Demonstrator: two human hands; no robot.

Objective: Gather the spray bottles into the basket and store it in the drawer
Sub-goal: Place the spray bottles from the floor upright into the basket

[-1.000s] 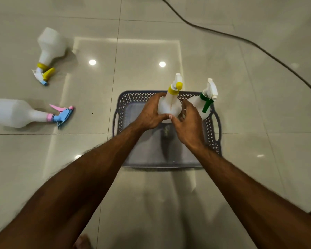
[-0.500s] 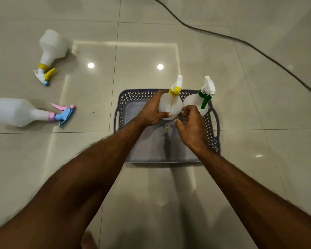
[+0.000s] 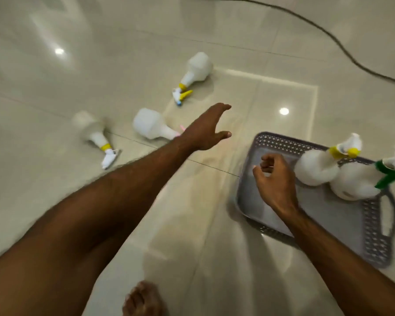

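On tiled floor (image 3: 214, 247), empty left hand (image 3: 205, 128) nears pink-nozzled bottle (image 3: 153, 125).

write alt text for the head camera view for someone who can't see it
An open left hand reaches toward three spray bottles lying on the tiled floor. The empty right hand hovers over a grey basket holding two more.
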